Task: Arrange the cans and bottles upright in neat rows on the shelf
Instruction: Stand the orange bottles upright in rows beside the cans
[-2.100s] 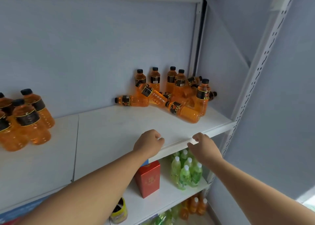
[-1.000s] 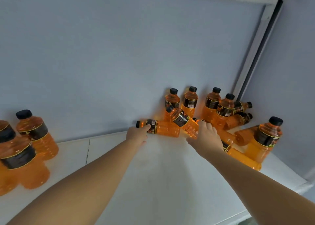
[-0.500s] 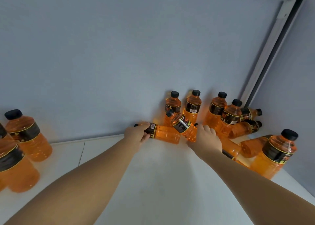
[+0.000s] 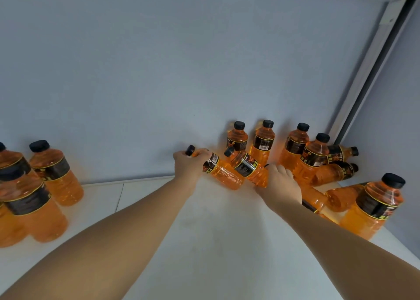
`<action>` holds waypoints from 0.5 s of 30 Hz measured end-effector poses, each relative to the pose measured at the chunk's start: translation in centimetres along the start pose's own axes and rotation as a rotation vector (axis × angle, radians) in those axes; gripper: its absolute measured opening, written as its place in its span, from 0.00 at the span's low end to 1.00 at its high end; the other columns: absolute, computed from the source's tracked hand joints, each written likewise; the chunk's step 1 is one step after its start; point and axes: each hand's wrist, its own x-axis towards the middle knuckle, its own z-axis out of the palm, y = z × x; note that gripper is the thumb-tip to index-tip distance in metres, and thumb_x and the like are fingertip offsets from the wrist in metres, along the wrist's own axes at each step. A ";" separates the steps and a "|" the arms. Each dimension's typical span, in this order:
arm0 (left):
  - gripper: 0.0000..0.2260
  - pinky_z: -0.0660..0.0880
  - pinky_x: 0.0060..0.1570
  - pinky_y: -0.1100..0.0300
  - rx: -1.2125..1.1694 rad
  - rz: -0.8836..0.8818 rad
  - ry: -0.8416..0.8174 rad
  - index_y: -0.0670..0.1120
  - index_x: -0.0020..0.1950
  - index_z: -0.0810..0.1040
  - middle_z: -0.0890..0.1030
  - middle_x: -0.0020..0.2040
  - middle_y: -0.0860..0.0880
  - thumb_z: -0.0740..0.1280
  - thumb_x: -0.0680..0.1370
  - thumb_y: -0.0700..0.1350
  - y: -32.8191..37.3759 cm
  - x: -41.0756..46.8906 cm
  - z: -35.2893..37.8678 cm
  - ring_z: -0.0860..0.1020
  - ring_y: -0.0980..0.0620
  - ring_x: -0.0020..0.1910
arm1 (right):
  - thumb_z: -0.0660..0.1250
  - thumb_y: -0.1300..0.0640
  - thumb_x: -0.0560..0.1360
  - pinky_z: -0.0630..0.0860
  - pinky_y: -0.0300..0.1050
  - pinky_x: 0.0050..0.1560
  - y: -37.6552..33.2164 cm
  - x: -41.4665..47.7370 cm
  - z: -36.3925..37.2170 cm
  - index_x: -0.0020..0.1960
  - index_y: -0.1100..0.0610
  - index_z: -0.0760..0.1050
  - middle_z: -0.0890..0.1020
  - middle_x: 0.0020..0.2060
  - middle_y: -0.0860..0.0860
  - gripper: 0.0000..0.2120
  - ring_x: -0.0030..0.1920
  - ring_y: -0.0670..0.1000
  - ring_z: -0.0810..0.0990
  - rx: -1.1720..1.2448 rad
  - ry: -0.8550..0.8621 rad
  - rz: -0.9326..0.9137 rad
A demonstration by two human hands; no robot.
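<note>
Two tipped bottles are met near the back of the white shelf [image 4: 216, 243]. One clear plastic bottle of orange drink [image 4: 225, 174], black-capped, is gripped round its neck by the left hand [image 4: 189, 165]. Its long axis slants from the cap at that hand down-right to the base. A second leaning bottle [image 4: 246, 166] ends at the right hand [image 4: 280, 182], whose fingers are curled, though round what cannot be told.

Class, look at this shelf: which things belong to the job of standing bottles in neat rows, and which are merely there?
Job: left hand gripping a tilted orange bottle; right hand gripping a fallen bottle; leaning bottle; bottles lying in the corner; white shelf.
Merely there: grey back panel; metal corner post; upright bottles at left, already standing.
</note>
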 end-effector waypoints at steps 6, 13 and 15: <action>0.24 0.80 0.42 0.58 0.182 0.233 0.023 0.49 0.59 0.74 0.82 0.51 0.50 0.81 0.68 0.48 1.9 -1.6 -0.9 0.83 0.55 0.47 | 0.73 0.41 0.71 0.76 0.52 0.56 -1.4 -0.8 -0.7 0.66 0.50 0.71 0.78 0.59 0.49 0.28 0.61 0.54 0.74 0.115 0.060 -0.021; 0.14 0.77 0.44 0.58 0.395 0.400 -0.003 0.51 0.52 0.80 0.83 0.45 0.55 0.77 0.70 0.52 3.1 -4.0 -3.8 0.81 0.58 0.46 | 0.71 0.40 0.71 0.77 0.53 0.51 -4.2 -3.5 -0.5 0.59 0.48 0.72 0.77 0.50 0.46 0.21 0.51 0.51 0.75 0.405 0.055 -0.001; 0.13 0.76 0.44 0.59 0.406 0.428 -0.020 0.51 0.51 0.80 0.83 0.44 0.55 0.77 0.70 0.52 3.1 -4.9 -4.8 0.81 0.59 0.45 | 0.71 0.39 0.71 0.79 0.55 0.50 -5.1 -4.7 -0.2 0.61 0.49 0.72 0.78 0.51 0.47 0.23 0.50 0.51 0.77 0.451 0.022 0.058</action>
